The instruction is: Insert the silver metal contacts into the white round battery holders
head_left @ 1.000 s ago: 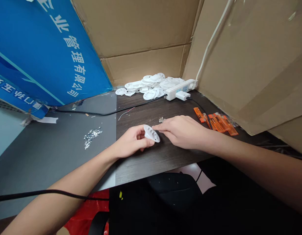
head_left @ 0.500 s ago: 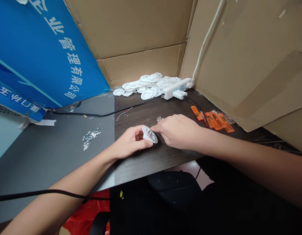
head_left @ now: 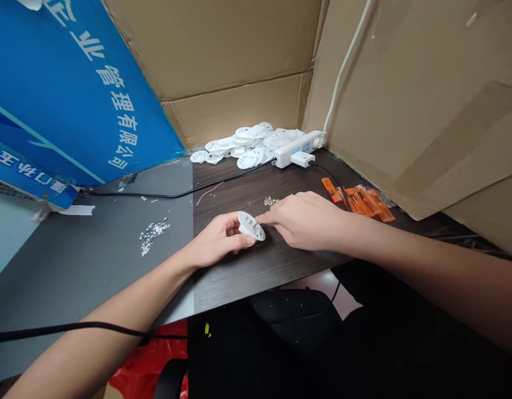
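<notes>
A round white plastic piece with small slots in its face is gripped at its left edge by my left hand, thumb in front and fingers behind. It is tilted above the dark table. My right hand comes in from the right, its index fingertip at the piece's right edge and the other fingers curled in. Whether a small part is pinched there is hidden. Just beyond the right hand lies a little heap of small metal parts. Small silver parts are scattered on the grey surface to the left.
Many more white plastic pieces are piled at the back, against a white power strip with a plug in it. Orange packets lie at right. A black cable crosses the table. Cardboard panels wall the back.
The white piece has turned slightly, showing its slotted face more openly. My right index finger stays at its right edge. The whole view has shifted a little.
</notes>
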`<state>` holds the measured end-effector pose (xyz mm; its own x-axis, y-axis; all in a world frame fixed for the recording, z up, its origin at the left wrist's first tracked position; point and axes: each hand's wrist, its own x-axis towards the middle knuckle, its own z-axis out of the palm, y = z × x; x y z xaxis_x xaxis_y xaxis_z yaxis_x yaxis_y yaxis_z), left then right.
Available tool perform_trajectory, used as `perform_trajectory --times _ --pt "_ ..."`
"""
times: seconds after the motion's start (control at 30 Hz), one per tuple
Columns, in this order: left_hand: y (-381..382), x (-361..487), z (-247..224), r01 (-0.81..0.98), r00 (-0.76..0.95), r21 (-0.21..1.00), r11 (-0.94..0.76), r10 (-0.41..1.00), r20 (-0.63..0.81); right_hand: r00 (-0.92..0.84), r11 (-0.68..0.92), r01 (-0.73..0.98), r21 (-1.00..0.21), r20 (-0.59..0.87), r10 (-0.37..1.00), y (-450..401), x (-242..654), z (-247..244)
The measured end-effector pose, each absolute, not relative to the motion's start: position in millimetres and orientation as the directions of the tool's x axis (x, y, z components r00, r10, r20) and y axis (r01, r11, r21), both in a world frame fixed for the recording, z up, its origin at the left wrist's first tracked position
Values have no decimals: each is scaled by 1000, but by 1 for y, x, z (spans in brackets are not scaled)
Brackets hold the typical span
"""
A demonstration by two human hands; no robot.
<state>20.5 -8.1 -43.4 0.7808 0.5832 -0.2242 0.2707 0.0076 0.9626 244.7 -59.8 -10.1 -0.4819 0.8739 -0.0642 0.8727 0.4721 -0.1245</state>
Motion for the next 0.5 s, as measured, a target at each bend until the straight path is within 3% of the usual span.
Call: perform_trajectory --times 0.5 --pt "-9 19 -46 238 769 970 49 601 -218 -474 466 880 -95 -88 876 -59 235 -12"
